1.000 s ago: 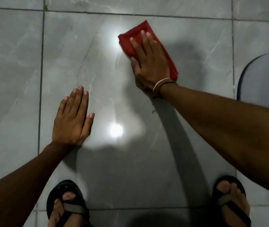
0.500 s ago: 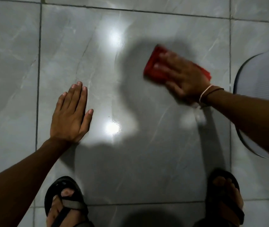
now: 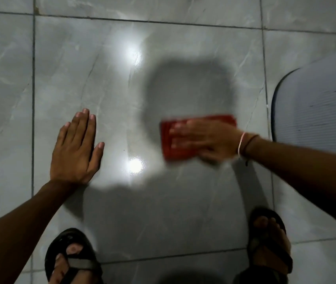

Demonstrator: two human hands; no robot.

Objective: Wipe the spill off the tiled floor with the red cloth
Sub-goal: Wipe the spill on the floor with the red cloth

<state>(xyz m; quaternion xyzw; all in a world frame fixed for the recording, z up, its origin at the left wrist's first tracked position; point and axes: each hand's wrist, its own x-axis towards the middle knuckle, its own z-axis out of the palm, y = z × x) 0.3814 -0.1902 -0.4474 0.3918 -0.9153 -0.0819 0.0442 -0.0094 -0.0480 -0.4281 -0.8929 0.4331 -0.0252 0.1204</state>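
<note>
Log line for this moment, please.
phase: wiping | right hand: pressing red cloth flat, motion-blurred | left hand: flat on tiled floor | spill: not discernible

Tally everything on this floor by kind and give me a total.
Hands: 2 (left hand flat on the tile, right hand pressing the cloth)
Cloths: 1 (red cloth)
Sandals: 2 (left sandal, right sandal)
Other: 1 (grey ribbed object at the right edge)
Total: 6

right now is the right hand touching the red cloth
Touching. Head view: the right hand lies flat on the red cloth, fingers across it, despite motion blur.
</note>
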